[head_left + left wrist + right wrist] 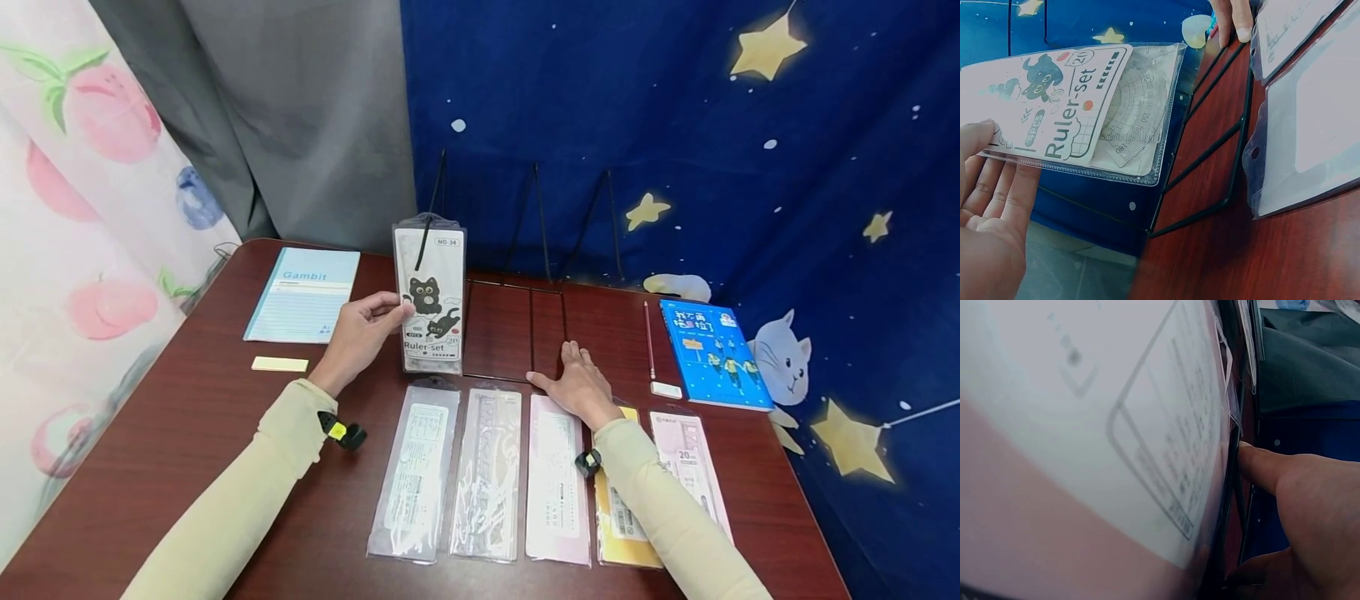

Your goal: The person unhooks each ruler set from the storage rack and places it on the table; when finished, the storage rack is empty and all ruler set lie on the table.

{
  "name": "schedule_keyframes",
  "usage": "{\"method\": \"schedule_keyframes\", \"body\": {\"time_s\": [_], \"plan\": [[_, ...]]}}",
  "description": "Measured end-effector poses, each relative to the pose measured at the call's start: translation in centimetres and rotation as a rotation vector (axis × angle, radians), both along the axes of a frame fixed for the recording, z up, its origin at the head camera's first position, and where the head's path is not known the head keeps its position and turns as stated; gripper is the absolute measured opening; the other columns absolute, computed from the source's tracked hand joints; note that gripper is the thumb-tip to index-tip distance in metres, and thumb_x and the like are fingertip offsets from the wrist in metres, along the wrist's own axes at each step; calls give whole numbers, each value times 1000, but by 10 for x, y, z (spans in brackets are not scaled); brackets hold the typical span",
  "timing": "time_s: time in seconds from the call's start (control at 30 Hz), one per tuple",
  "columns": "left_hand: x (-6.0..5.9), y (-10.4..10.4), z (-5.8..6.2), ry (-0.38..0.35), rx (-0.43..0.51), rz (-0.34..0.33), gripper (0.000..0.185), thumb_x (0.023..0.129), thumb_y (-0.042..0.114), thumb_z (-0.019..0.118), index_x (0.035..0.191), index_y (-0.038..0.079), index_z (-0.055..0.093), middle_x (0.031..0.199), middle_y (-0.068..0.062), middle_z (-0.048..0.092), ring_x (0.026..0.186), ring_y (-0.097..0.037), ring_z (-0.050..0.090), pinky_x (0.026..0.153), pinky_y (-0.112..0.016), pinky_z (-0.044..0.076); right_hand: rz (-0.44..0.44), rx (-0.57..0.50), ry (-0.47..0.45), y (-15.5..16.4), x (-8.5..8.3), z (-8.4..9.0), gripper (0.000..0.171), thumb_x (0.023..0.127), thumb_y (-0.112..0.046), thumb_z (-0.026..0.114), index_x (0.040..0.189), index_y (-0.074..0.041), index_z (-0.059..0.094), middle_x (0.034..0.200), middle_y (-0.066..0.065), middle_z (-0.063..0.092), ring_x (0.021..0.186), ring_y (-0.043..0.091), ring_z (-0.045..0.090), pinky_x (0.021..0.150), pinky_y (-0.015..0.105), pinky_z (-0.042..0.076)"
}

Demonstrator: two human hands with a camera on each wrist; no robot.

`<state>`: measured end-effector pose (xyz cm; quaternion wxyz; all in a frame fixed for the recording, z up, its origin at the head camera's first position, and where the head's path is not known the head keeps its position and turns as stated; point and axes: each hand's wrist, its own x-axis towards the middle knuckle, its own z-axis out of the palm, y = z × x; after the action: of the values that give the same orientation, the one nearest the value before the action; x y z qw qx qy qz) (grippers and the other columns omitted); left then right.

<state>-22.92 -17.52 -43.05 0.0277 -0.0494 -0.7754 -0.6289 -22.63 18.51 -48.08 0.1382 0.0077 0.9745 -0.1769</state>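
Note:
A clear-sleeved ruler set [432,300] with a black cat card hangs upright at the rack's left prong, whose dark tip shows in front of it. My left hand [365,333] pinches its left edge, thumb on the front and fingers behind; a protractor [1132,112] shows through the sleeve in the left wrist view. The black wire rack [532,333] stands at the back with more slanted prongs to the right. My right hand [576,385] rests with extended fingers on the front right of the rack's base, close above a pink-edged packet [557,483].
More flat packets lie in front: two clear packets [415,475] [486,479], a yellow one [626,525] under the right forearm and a pink one [690,454]. A notebook [303,292] and yellow strip [280,364] lie left; a pencil [649,342], eraser [666,390] and blue book [716,354] right.

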Motion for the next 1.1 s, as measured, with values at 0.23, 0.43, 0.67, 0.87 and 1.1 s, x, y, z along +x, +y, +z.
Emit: {"method": "schedule_keyframes", "body": {"time_s": [0.23, 0.43, 0.67, 0.87, 1.1], "plan": [[17, -3, 1, 3, -36, -15, 41, 97, 42, 72, 118, 6, 73, 108, -4, 77, 96, 1, 73, 87, -23, 59, 5, 3, 11, 0, 0, 1, 108, 94, -68, 61, 165, -1, 16, 174, 19, 13, 162, 41, 10, 128, 58, 19], [27, -6, 1, -22, -7, -27, 39, 98, 38, 73, 119, 5, 73, 108, -4, 77, 95, 0, 74, 89, -33, 61, 9, 3, 12, 0, 1, 0, 108, 94, -68, 61, 165, -1, 16, 174, 20, 13, 162, 41, 10, 128, 58, 19], [40, -7, 3, -12, -23, -28, 37, 98, 35, 73, 117, 4, 73, 108, -9, 78, 93, -1, 75, 89, -35, 62, 1, 5, 6, 0, 2, 0, 108, 94, -68, 61, 165, -1, 15, 174, 19, 12, 162, 40, 9, 128, 58, 19], [51, -10, 4, 5, -82, -19, 36, 98, 37, 72, 116, 5, 75, 108, -14, 78, 92, 0, 74, 85, -20, 58, -1, 3, 11, 0, 2, 0, 108, 94, -67, 61, 165, -1, 16, 174, 19, 12, 162, 40, 9, 129, 57, 17], [67, -13, 8, 22, -127, -18, 32, 98, 36, 73, 115, 9, 77, 106, -11, 79, 89, -2, 74, 82, -18, 56, 0, -1, 11, 0, 2, 0, 108, 93, -68, 61, 165, -1, 15, 174, 19, 11, 162, 40, 9, 128, 58, 18]]}}
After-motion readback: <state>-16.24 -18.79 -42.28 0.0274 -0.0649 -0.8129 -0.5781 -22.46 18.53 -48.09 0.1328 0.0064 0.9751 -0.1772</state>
